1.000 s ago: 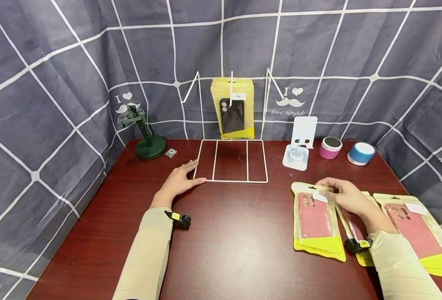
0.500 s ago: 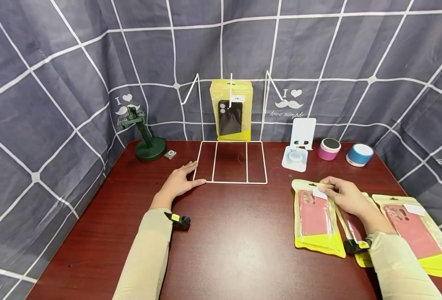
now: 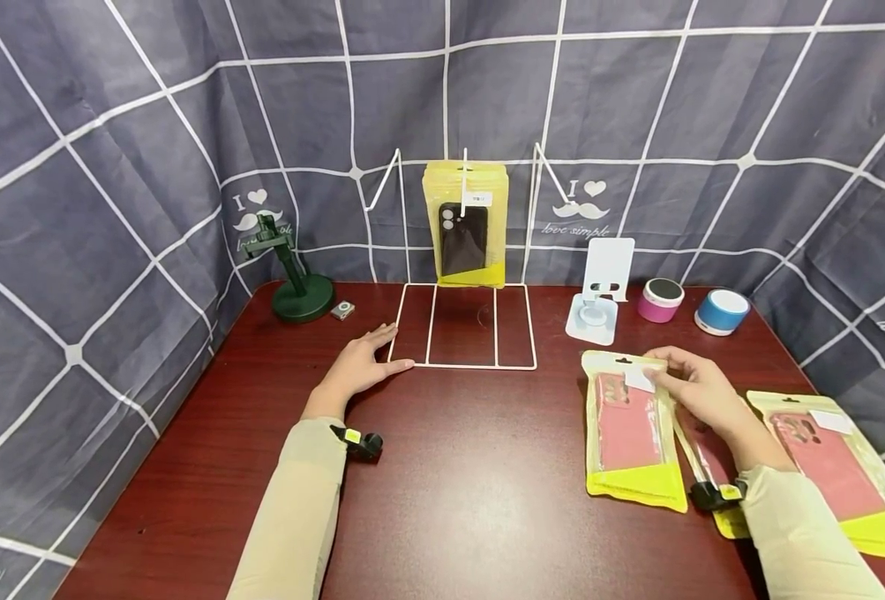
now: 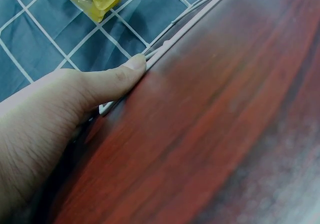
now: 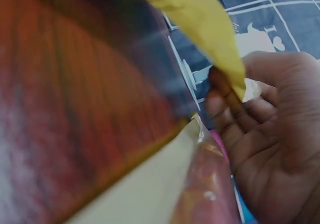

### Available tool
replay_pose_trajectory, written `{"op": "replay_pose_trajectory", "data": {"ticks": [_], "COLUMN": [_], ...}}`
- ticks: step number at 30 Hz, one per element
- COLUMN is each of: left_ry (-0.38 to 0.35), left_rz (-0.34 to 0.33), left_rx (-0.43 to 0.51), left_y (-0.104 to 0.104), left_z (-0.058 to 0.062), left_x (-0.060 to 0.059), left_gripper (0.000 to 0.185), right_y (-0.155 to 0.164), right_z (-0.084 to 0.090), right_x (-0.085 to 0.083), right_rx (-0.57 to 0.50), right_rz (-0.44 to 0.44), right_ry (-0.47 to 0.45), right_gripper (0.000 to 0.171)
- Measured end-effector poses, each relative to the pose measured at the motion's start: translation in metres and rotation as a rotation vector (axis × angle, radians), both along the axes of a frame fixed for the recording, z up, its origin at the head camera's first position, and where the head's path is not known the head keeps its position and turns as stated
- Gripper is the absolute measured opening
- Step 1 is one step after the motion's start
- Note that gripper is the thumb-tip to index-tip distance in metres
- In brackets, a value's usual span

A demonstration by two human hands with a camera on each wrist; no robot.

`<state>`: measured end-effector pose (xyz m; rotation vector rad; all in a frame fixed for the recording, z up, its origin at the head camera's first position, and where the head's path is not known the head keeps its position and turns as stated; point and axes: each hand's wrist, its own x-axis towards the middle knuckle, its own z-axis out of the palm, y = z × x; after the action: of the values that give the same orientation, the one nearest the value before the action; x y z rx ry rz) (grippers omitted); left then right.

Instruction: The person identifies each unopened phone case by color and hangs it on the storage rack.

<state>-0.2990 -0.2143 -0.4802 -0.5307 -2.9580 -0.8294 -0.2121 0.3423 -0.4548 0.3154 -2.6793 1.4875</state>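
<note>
My left hand (image 3: 390, 348) lies flat on the dark red table, thumb against the front left corner of a white wire rack (image 3: 461, 365). In the left wrist view the thumb of that hand (image 4: 127, 69) touches the rack's wire (image 4: 185, 29). My right hand (image 3: 656, 377) pinches the top edge of a yellow packet holding a red phone case (image 3: 626, 425), its top end raised a little. The right wrist view shows my right hand's fingers (image 5: 240, 109) curled on the packet's yellow edge (image 5: 200, 19). A yellow packet with a black case (image 3: 465, 225) hangs on the rack's hook.
Two more red-case packets (image 3: 825, 458) (image 3: 705, 454) lie by my right forearm. At the back stand a green stand (image 3: 300, 292), a small silver item (image 3: 342, 310), a white phone holder (image 3: 600, 292), a pink speaker (image 3: 660, 298) and a blue speaker (image 3: 722, 310). Grey curtain surrounds the table.
My right hand has raised the top end of the red-case packet slightly and shifted it away from me. The left hand has stayed put.
</note>
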Motion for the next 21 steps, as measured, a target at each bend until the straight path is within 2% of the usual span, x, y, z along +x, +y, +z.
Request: {"op": "replay_pose_trajectory", "data": {"ticks": [3, 6, 9, 13, 18, 21], "left_ry": [0.001, -0.004, -0.014, -0.016, -0.001, 0.005], "left_rz": [-0.002, -0.005, -0.005, -0.006, -0.004, -0.001], "left_rx": [0.001, -0.001, 0.000, 0.003, -0.003, 0.002], "left_y": [0.001, 0.003, 0.004, 0.005, 0.002, 0.000], "left_z": [-0.001, -0.002, -0.002, -0.002, -0.002, -0.001], "left_x": [0.000, 0.000, 0.000, 0.000, -0.001, 0.000], "left_gripper": [0.093, 0.094, 0.094, 0.095, 0.093, 0.093], "right_y": [-0.002, -0.009, -0.017, -0.035, -0.064, -0.081], "right_z": [0.009, 0.024, 0.042, 0.069, 0.097, 0.112], "right_x": [0.001, 0.004, 0.009, 0.017, 0.021, 0.019], "right_rx": [-0.217, -0.454, -0.591, -0.649, -0.666, -0.663], "right_rz": [-0.039, -0.089, -0.128, -0.161, -0.217, -0.212], "right_ry": [-0.072, -0.102, -0.095, -0.042, 0.109, 0.182], "right_gripper": [0.030, 0.026, 0.018, 0.012, 0.012, 0.014]}}
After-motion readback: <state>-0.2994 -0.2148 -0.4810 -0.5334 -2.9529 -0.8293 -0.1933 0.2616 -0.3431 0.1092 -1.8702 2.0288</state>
